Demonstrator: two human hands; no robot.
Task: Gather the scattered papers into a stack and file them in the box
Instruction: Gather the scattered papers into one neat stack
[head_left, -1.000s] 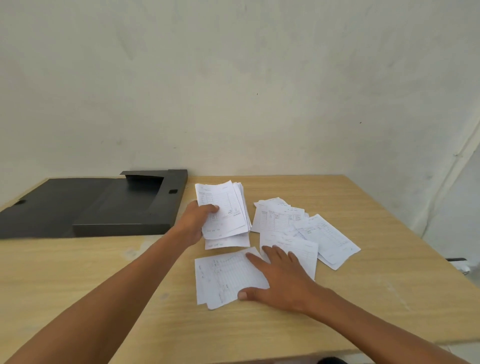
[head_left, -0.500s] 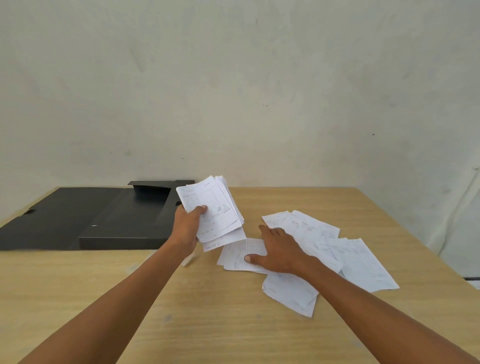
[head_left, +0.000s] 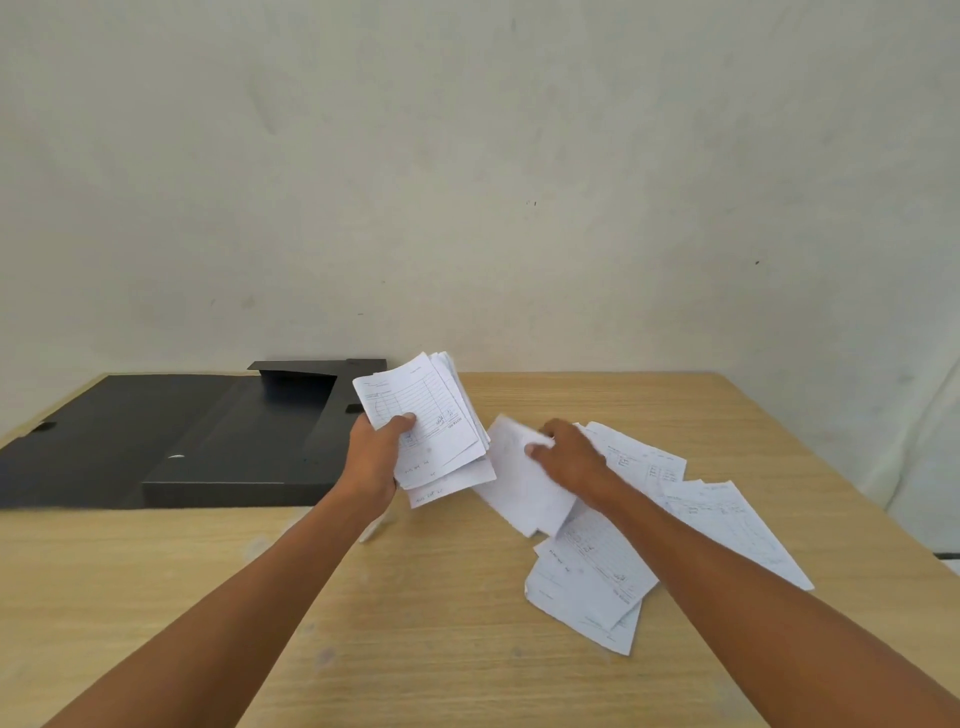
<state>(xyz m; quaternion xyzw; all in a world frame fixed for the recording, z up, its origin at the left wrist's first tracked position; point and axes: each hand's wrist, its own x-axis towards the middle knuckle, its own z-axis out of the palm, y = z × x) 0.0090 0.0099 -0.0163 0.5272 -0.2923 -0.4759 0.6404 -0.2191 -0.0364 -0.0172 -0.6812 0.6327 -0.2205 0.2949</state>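
Observation:
My left hand (head_left: 375, 451) holds a stack of printed white papers (head_left: 431, 415) raised above the table, just right of the open black file box (head_left: 244, 452). My right hand (head_left: 569, 457) grips a white sheet (head_left: 522, 486) lifted off the table, its edge close to the stack. Several loose sheets (head_left: 597, 577) lie overlapping on the wooden table (head_left: 415, 623) under and to the right of my right forearm, with more loose sheets (head_left: 727, 519) spread farther right. The box lies open with its lid (head_left: 88, 431) flat to the left.
A pale wall (head_left: 467, 182) stands directly behind the table. The table's right edge (head_left: 852, 488) runs diagonally past the papers. A small white scrap (head_left: 371, 530) lies near my left wrist.
My right hand has picked up a sheet from the table and carried it toward the stack. My left hand has lifted the stack slightly. The view has tilted up a little.

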